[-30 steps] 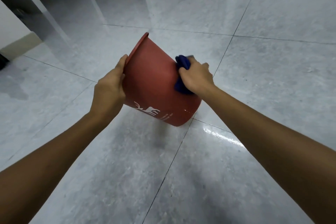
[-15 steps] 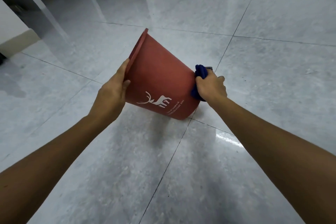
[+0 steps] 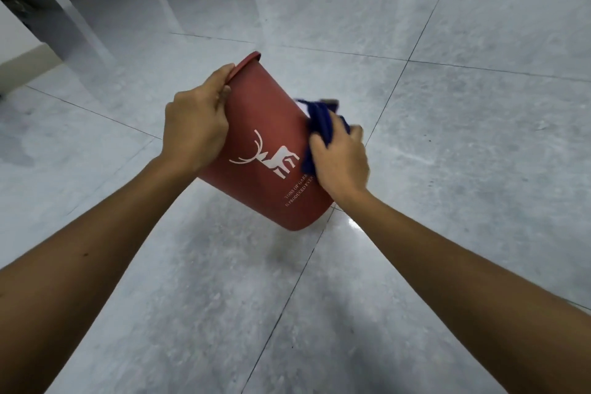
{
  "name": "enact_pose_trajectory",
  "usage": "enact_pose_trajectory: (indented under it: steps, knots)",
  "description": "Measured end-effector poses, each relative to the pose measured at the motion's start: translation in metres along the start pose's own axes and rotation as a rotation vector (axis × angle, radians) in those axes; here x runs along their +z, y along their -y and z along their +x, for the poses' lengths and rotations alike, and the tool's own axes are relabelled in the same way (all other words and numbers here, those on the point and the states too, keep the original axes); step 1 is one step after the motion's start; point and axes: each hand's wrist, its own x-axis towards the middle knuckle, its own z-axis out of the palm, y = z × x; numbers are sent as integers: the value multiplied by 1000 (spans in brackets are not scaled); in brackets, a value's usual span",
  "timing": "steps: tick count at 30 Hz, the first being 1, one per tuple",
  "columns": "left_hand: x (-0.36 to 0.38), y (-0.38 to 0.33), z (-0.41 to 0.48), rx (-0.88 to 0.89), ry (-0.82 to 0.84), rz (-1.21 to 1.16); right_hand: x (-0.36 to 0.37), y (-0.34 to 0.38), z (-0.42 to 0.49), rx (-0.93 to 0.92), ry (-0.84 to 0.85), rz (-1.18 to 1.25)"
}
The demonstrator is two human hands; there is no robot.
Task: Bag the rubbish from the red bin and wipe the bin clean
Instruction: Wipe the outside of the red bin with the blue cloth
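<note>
The red bin (image 3: 265,125) hangs above the floor, tilted with its mouth pointing away to the upper left and its base toward me. A white deer print and white lettering face up. My left hand (image 3: 195,125) grips the bin at its rim, fingers curled over the edge. Bunched in my right hand (image 3: 340,160) is a dark blue cloth (image 3: 319,125), which presses against the bin's right outer wall. The bin's inside is hidden from view.
Glossy grey floor tiles (image 3: 447,169) with dark grout lines spread all around below the bin. White slanted posts (image 3: 80,16) and a pale wall base stand at the upper left. A bright reflection lies on the tile just right of the bin's base.
The bin has turned so the deer print faces up more fully. My left hand shifted its hold up onto the rim. The right hand with the cloth slid up along the bin's right side.
</note>
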Motion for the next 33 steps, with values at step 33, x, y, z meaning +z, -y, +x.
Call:
enact_pose_trajectory:
  steps: [33]
  knots:
    - [-25, -15, -12, -959, 339, -1024, -132, 33, 46, 465, 93, 1184]
